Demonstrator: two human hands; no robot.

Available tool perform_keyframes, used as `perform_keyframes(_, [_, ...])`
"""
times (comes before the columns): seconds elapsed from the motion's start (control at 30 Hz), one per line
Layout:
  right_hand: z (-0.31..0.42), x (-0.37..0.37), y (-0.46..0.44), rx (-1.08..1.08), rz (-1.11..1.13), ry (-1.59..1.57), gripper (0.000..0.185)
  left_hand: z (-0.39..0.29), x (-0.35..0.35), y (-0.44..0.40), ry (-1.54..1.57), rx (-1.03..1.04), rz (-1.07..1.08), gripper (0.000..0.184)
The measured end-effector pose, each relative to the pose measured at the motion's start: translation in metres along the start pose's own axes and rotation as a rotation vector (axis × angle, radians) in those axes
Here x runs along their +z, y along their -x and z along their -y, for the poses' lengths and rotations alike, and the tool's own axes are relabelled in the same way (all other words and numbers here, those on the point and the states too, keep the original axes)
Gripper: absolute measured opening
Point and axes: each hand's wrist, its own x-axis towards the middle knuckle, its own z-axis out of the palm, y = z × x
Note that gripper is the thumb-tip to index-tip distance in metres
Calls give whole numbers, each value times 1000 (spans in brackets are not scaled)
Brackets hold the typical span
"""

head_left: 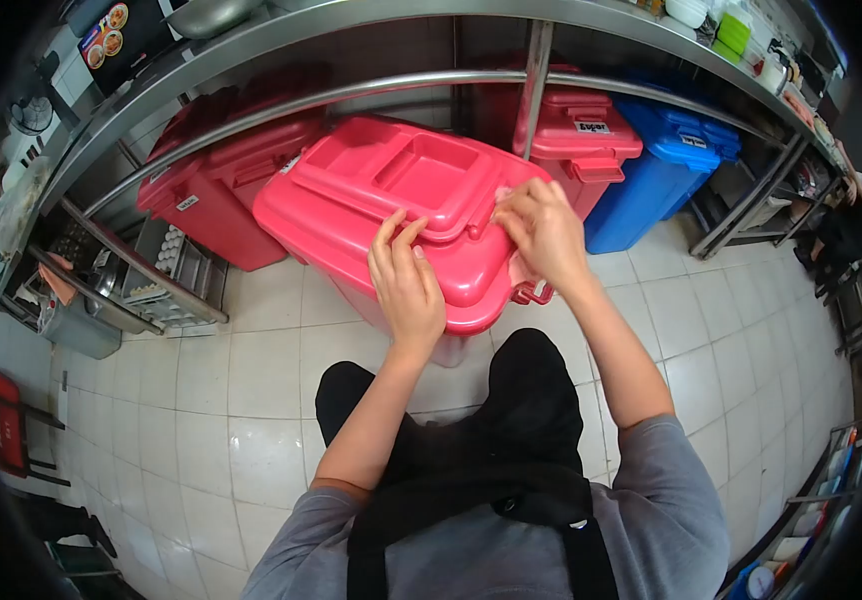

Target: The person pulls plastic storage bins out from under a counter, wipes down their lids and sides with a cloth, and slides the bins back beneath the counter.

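A large red lidded bin (351,210) stands in front of me with its lid closed. My left hand (406,285) lies on the near part of the lid, fingers apart and holding nothing. On the lid's right side, my right hand (546,235) has its fingers curled around a thin pale pink cloth (522,270). Part of this cloth is covered by the hand, and a bit of it shows past the fingertips. Below the right hand, a red side handle (533,292) juts from the bin.
A steel table (371,35) with a lower rail (381,88) arches across the back. Beneath it are another red bin (226,200), a red bin (591,140) and a blue bin (651,170). Egg trays (166,260) are at left; a person (851,215) is far right.
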Motion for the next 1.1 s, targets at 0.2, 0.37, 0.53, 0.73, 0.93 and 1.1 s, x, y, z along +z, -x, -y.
perform_keyframes(0.2, [6, 4, 0, -8, -61, 92, 9, 0, 1, -2, -8, -3, 9, 29])
perform_keyframes(0.37, [-9, 7, -6, 8, -68, 144, 8, 1, 1, 0, -15, -3, 11, 29])
perform_keyframes(0.53, [1, 7, -3, 10, -74, 120, 10, 0, 0, -1, -3, -14, 17, 29])
perform_keyframes(0.73, [-12, 12, -13, 69, -89, 148, 10, 0, -2, 0, 4, -13, 44, 29])
perform_keyframes(0.93, [4, 4, -9, 55, 9, 117, 10, -1, -1, -2, -10, -6, 36, 30])
perform_keyframes(1.1, [-15, 10, -28, -20, -91, 365, 11, -1, -4, 0, -13, 0, 43, 30])
